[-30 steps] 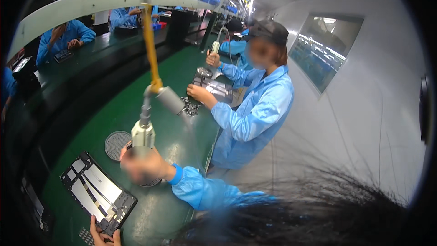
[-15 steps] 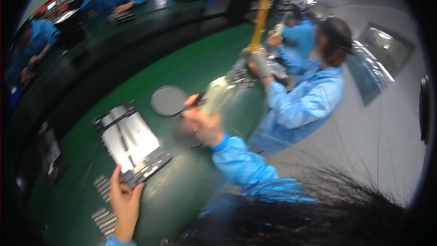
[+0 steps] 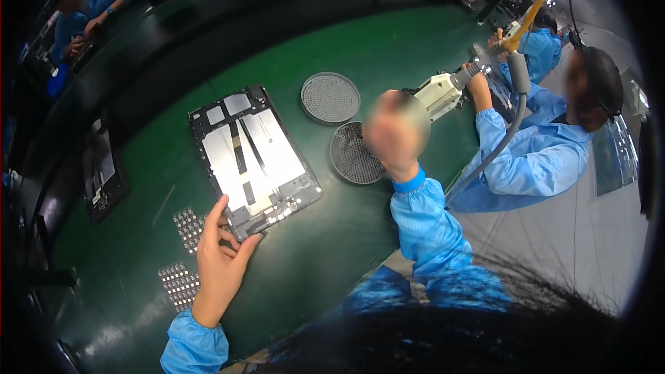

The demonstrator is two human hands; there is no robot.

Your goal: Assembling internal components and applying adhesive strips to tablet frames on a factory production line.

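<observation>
An opened tablet lies on the green bench, its silver batteries and dark ribbon cables bare. At its near left corner my left hand grips the edge, thumb on the near side and fingers on the left side. My right hand, partly smeared, is closed round a cream power screwdriver with a corded tail end. It is over the right side of a dark round perforated tray; the screwdriver's tip is hidden. A grey round perforated tray sits just behind that one.
Two sheets of small parts lie left of my left hand. Another opened device stands at the far left. A yellow hose and grey cable hang at the right, beside a co-worker in blue.
My view has swung, bringing the bench and both trays into fuller sight. My right hand with the screwdriver now covers part of the darker tray. My left hand still grips the tablet's corner.
</observation>
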